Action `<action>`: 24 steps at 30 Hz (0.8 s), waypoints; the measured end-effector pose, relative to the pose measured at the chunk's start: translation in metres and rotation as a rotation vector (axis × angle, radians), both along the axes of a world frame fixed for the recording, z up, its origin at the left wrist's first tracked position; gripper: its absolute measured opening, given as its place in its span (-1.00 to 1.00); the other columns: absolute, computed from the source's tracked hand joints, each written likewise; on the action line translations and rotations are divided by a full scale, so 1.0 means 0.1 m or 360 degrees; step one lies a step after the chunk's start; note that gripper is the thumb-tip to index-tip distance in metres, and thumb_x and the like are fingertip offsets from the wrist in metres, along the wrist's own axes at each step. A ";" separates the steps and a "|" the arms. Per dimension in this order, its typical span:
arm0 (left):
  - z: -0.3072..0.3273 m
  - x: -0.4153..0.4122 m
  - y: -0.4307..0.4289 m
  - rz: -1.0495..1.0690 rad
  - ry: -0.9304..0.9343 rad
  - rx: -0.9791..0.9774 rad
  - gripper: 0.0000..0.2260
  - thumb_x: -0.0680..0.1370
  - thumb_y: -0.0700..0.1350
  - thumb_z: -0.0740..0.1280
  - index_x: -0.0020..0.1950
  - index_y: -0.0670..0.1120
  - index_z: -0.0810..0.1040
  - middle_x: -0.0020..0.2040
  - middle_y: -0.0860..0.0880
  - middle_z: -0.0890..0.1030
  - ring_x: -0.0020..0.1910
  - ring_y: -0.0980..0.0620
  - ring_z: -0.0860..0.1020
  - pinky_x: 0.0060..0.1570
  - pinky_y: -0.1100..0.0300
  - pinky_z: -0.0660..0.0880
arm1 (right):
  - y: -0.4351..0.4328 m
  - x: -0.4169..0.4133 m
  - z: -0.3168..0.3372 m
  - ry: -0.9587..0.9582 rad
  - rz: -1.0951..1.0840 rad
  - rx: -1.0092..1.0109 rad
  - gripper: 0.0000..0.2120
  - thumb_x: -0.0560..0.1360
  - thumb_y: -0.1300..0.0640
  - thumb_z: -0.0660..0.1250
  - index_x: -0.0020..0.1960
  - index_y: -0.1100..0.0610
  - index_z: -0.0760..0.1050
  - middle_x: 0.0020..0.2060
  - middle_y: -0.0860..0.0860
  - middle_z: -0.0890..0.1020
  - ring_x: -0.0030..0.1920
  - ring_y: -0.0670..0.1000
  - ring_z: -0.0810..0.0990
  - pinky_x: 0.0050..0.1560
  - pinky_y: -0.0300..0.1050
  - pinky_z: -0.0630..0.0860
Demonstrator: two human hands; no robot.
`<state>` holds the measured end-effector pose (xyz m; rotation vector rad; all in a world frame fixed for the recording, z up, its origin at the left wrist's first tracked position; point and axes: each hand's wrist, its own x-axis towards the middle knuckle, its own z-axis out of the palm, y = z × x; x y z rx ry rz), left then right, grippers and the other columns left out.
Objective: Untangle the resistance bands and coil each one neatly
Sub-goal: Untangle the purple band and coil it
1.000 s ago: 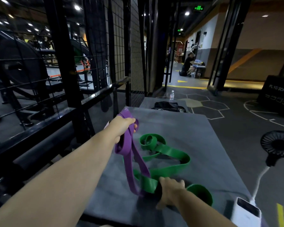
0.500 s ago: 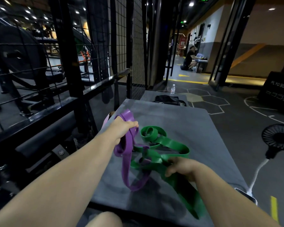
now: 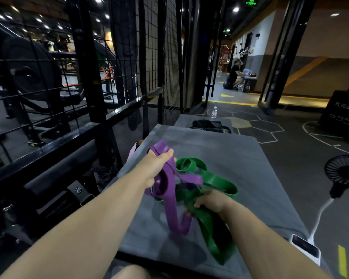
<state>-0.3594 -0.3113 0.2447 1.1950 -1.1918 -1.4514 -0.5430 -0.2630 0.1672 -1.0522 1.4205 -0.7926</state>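
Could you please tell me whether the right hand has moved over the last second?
Yes: the right hand has risen off the grey mat, lifting the green band with it.

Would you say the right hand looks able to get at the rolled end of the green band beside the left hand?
Probably yes: the rolled end lies close ahead of the right hand, but that hand grips the green band, and purple band strands cross between them.

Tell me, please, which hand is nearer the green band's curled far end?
Left. The left hand, holding the purple band, is beside the curled end; the right hand grips the green band farther back.
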 end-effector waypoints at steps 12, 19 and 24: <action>-0.02 -0.10 0.16 -0.0317 -0.0247 0.0017 -0.75 0.57 -0.05 0.34 0.20 -0.11 0.47 -0.20 -0.15 0.67 -0.44 0.02 0.60 -0.31 0.20 0.51 | -0.24 0.36 0.18 -0.0882 -0.0897 0.0124 -0.81 0.60 0.29 0.12 0.04 0.30 0.50 -0.21 0.25 0.63 -0.22 0.18 0.61 -0.16 0.05 0.52; -0.31 -0.02 0.28 -0.0389 -0.0305 0.0426 -0.64 0.37 0.06 0.49 0.07 -0.04 0.52 0.00 -0.14 0.64 -0.04 -0.11 0.58 0.16 0.04 0.44 | -0.26 0.44 0.09 -0.1036 -0.1067 0.0145 -0.80 0.60 0.31 0.15 -0.09 0.31 0.53 -0.52 0.18 0.61 -0.28 0.17 0.57 -0.29 0.08 0.49; -0.43 -0.01 0.30 -0.0413 -0.0112 0.0550 -0.83 0.46 -0.11 0.42 0.01 -0.15 0.65 -0.03 -0.20 0.68 -0.08 -0.15 0.62 0.09 0.04 0.52 | -0.27 0.53 0.07 -0.1090 -0.1060 0.0148 -0.81 0.58 0.27 0.24 -0.15 0.29 0.57 -0.45 0.18 0.65 -0.31 0.17 0.62 -0.34 0.04 0.53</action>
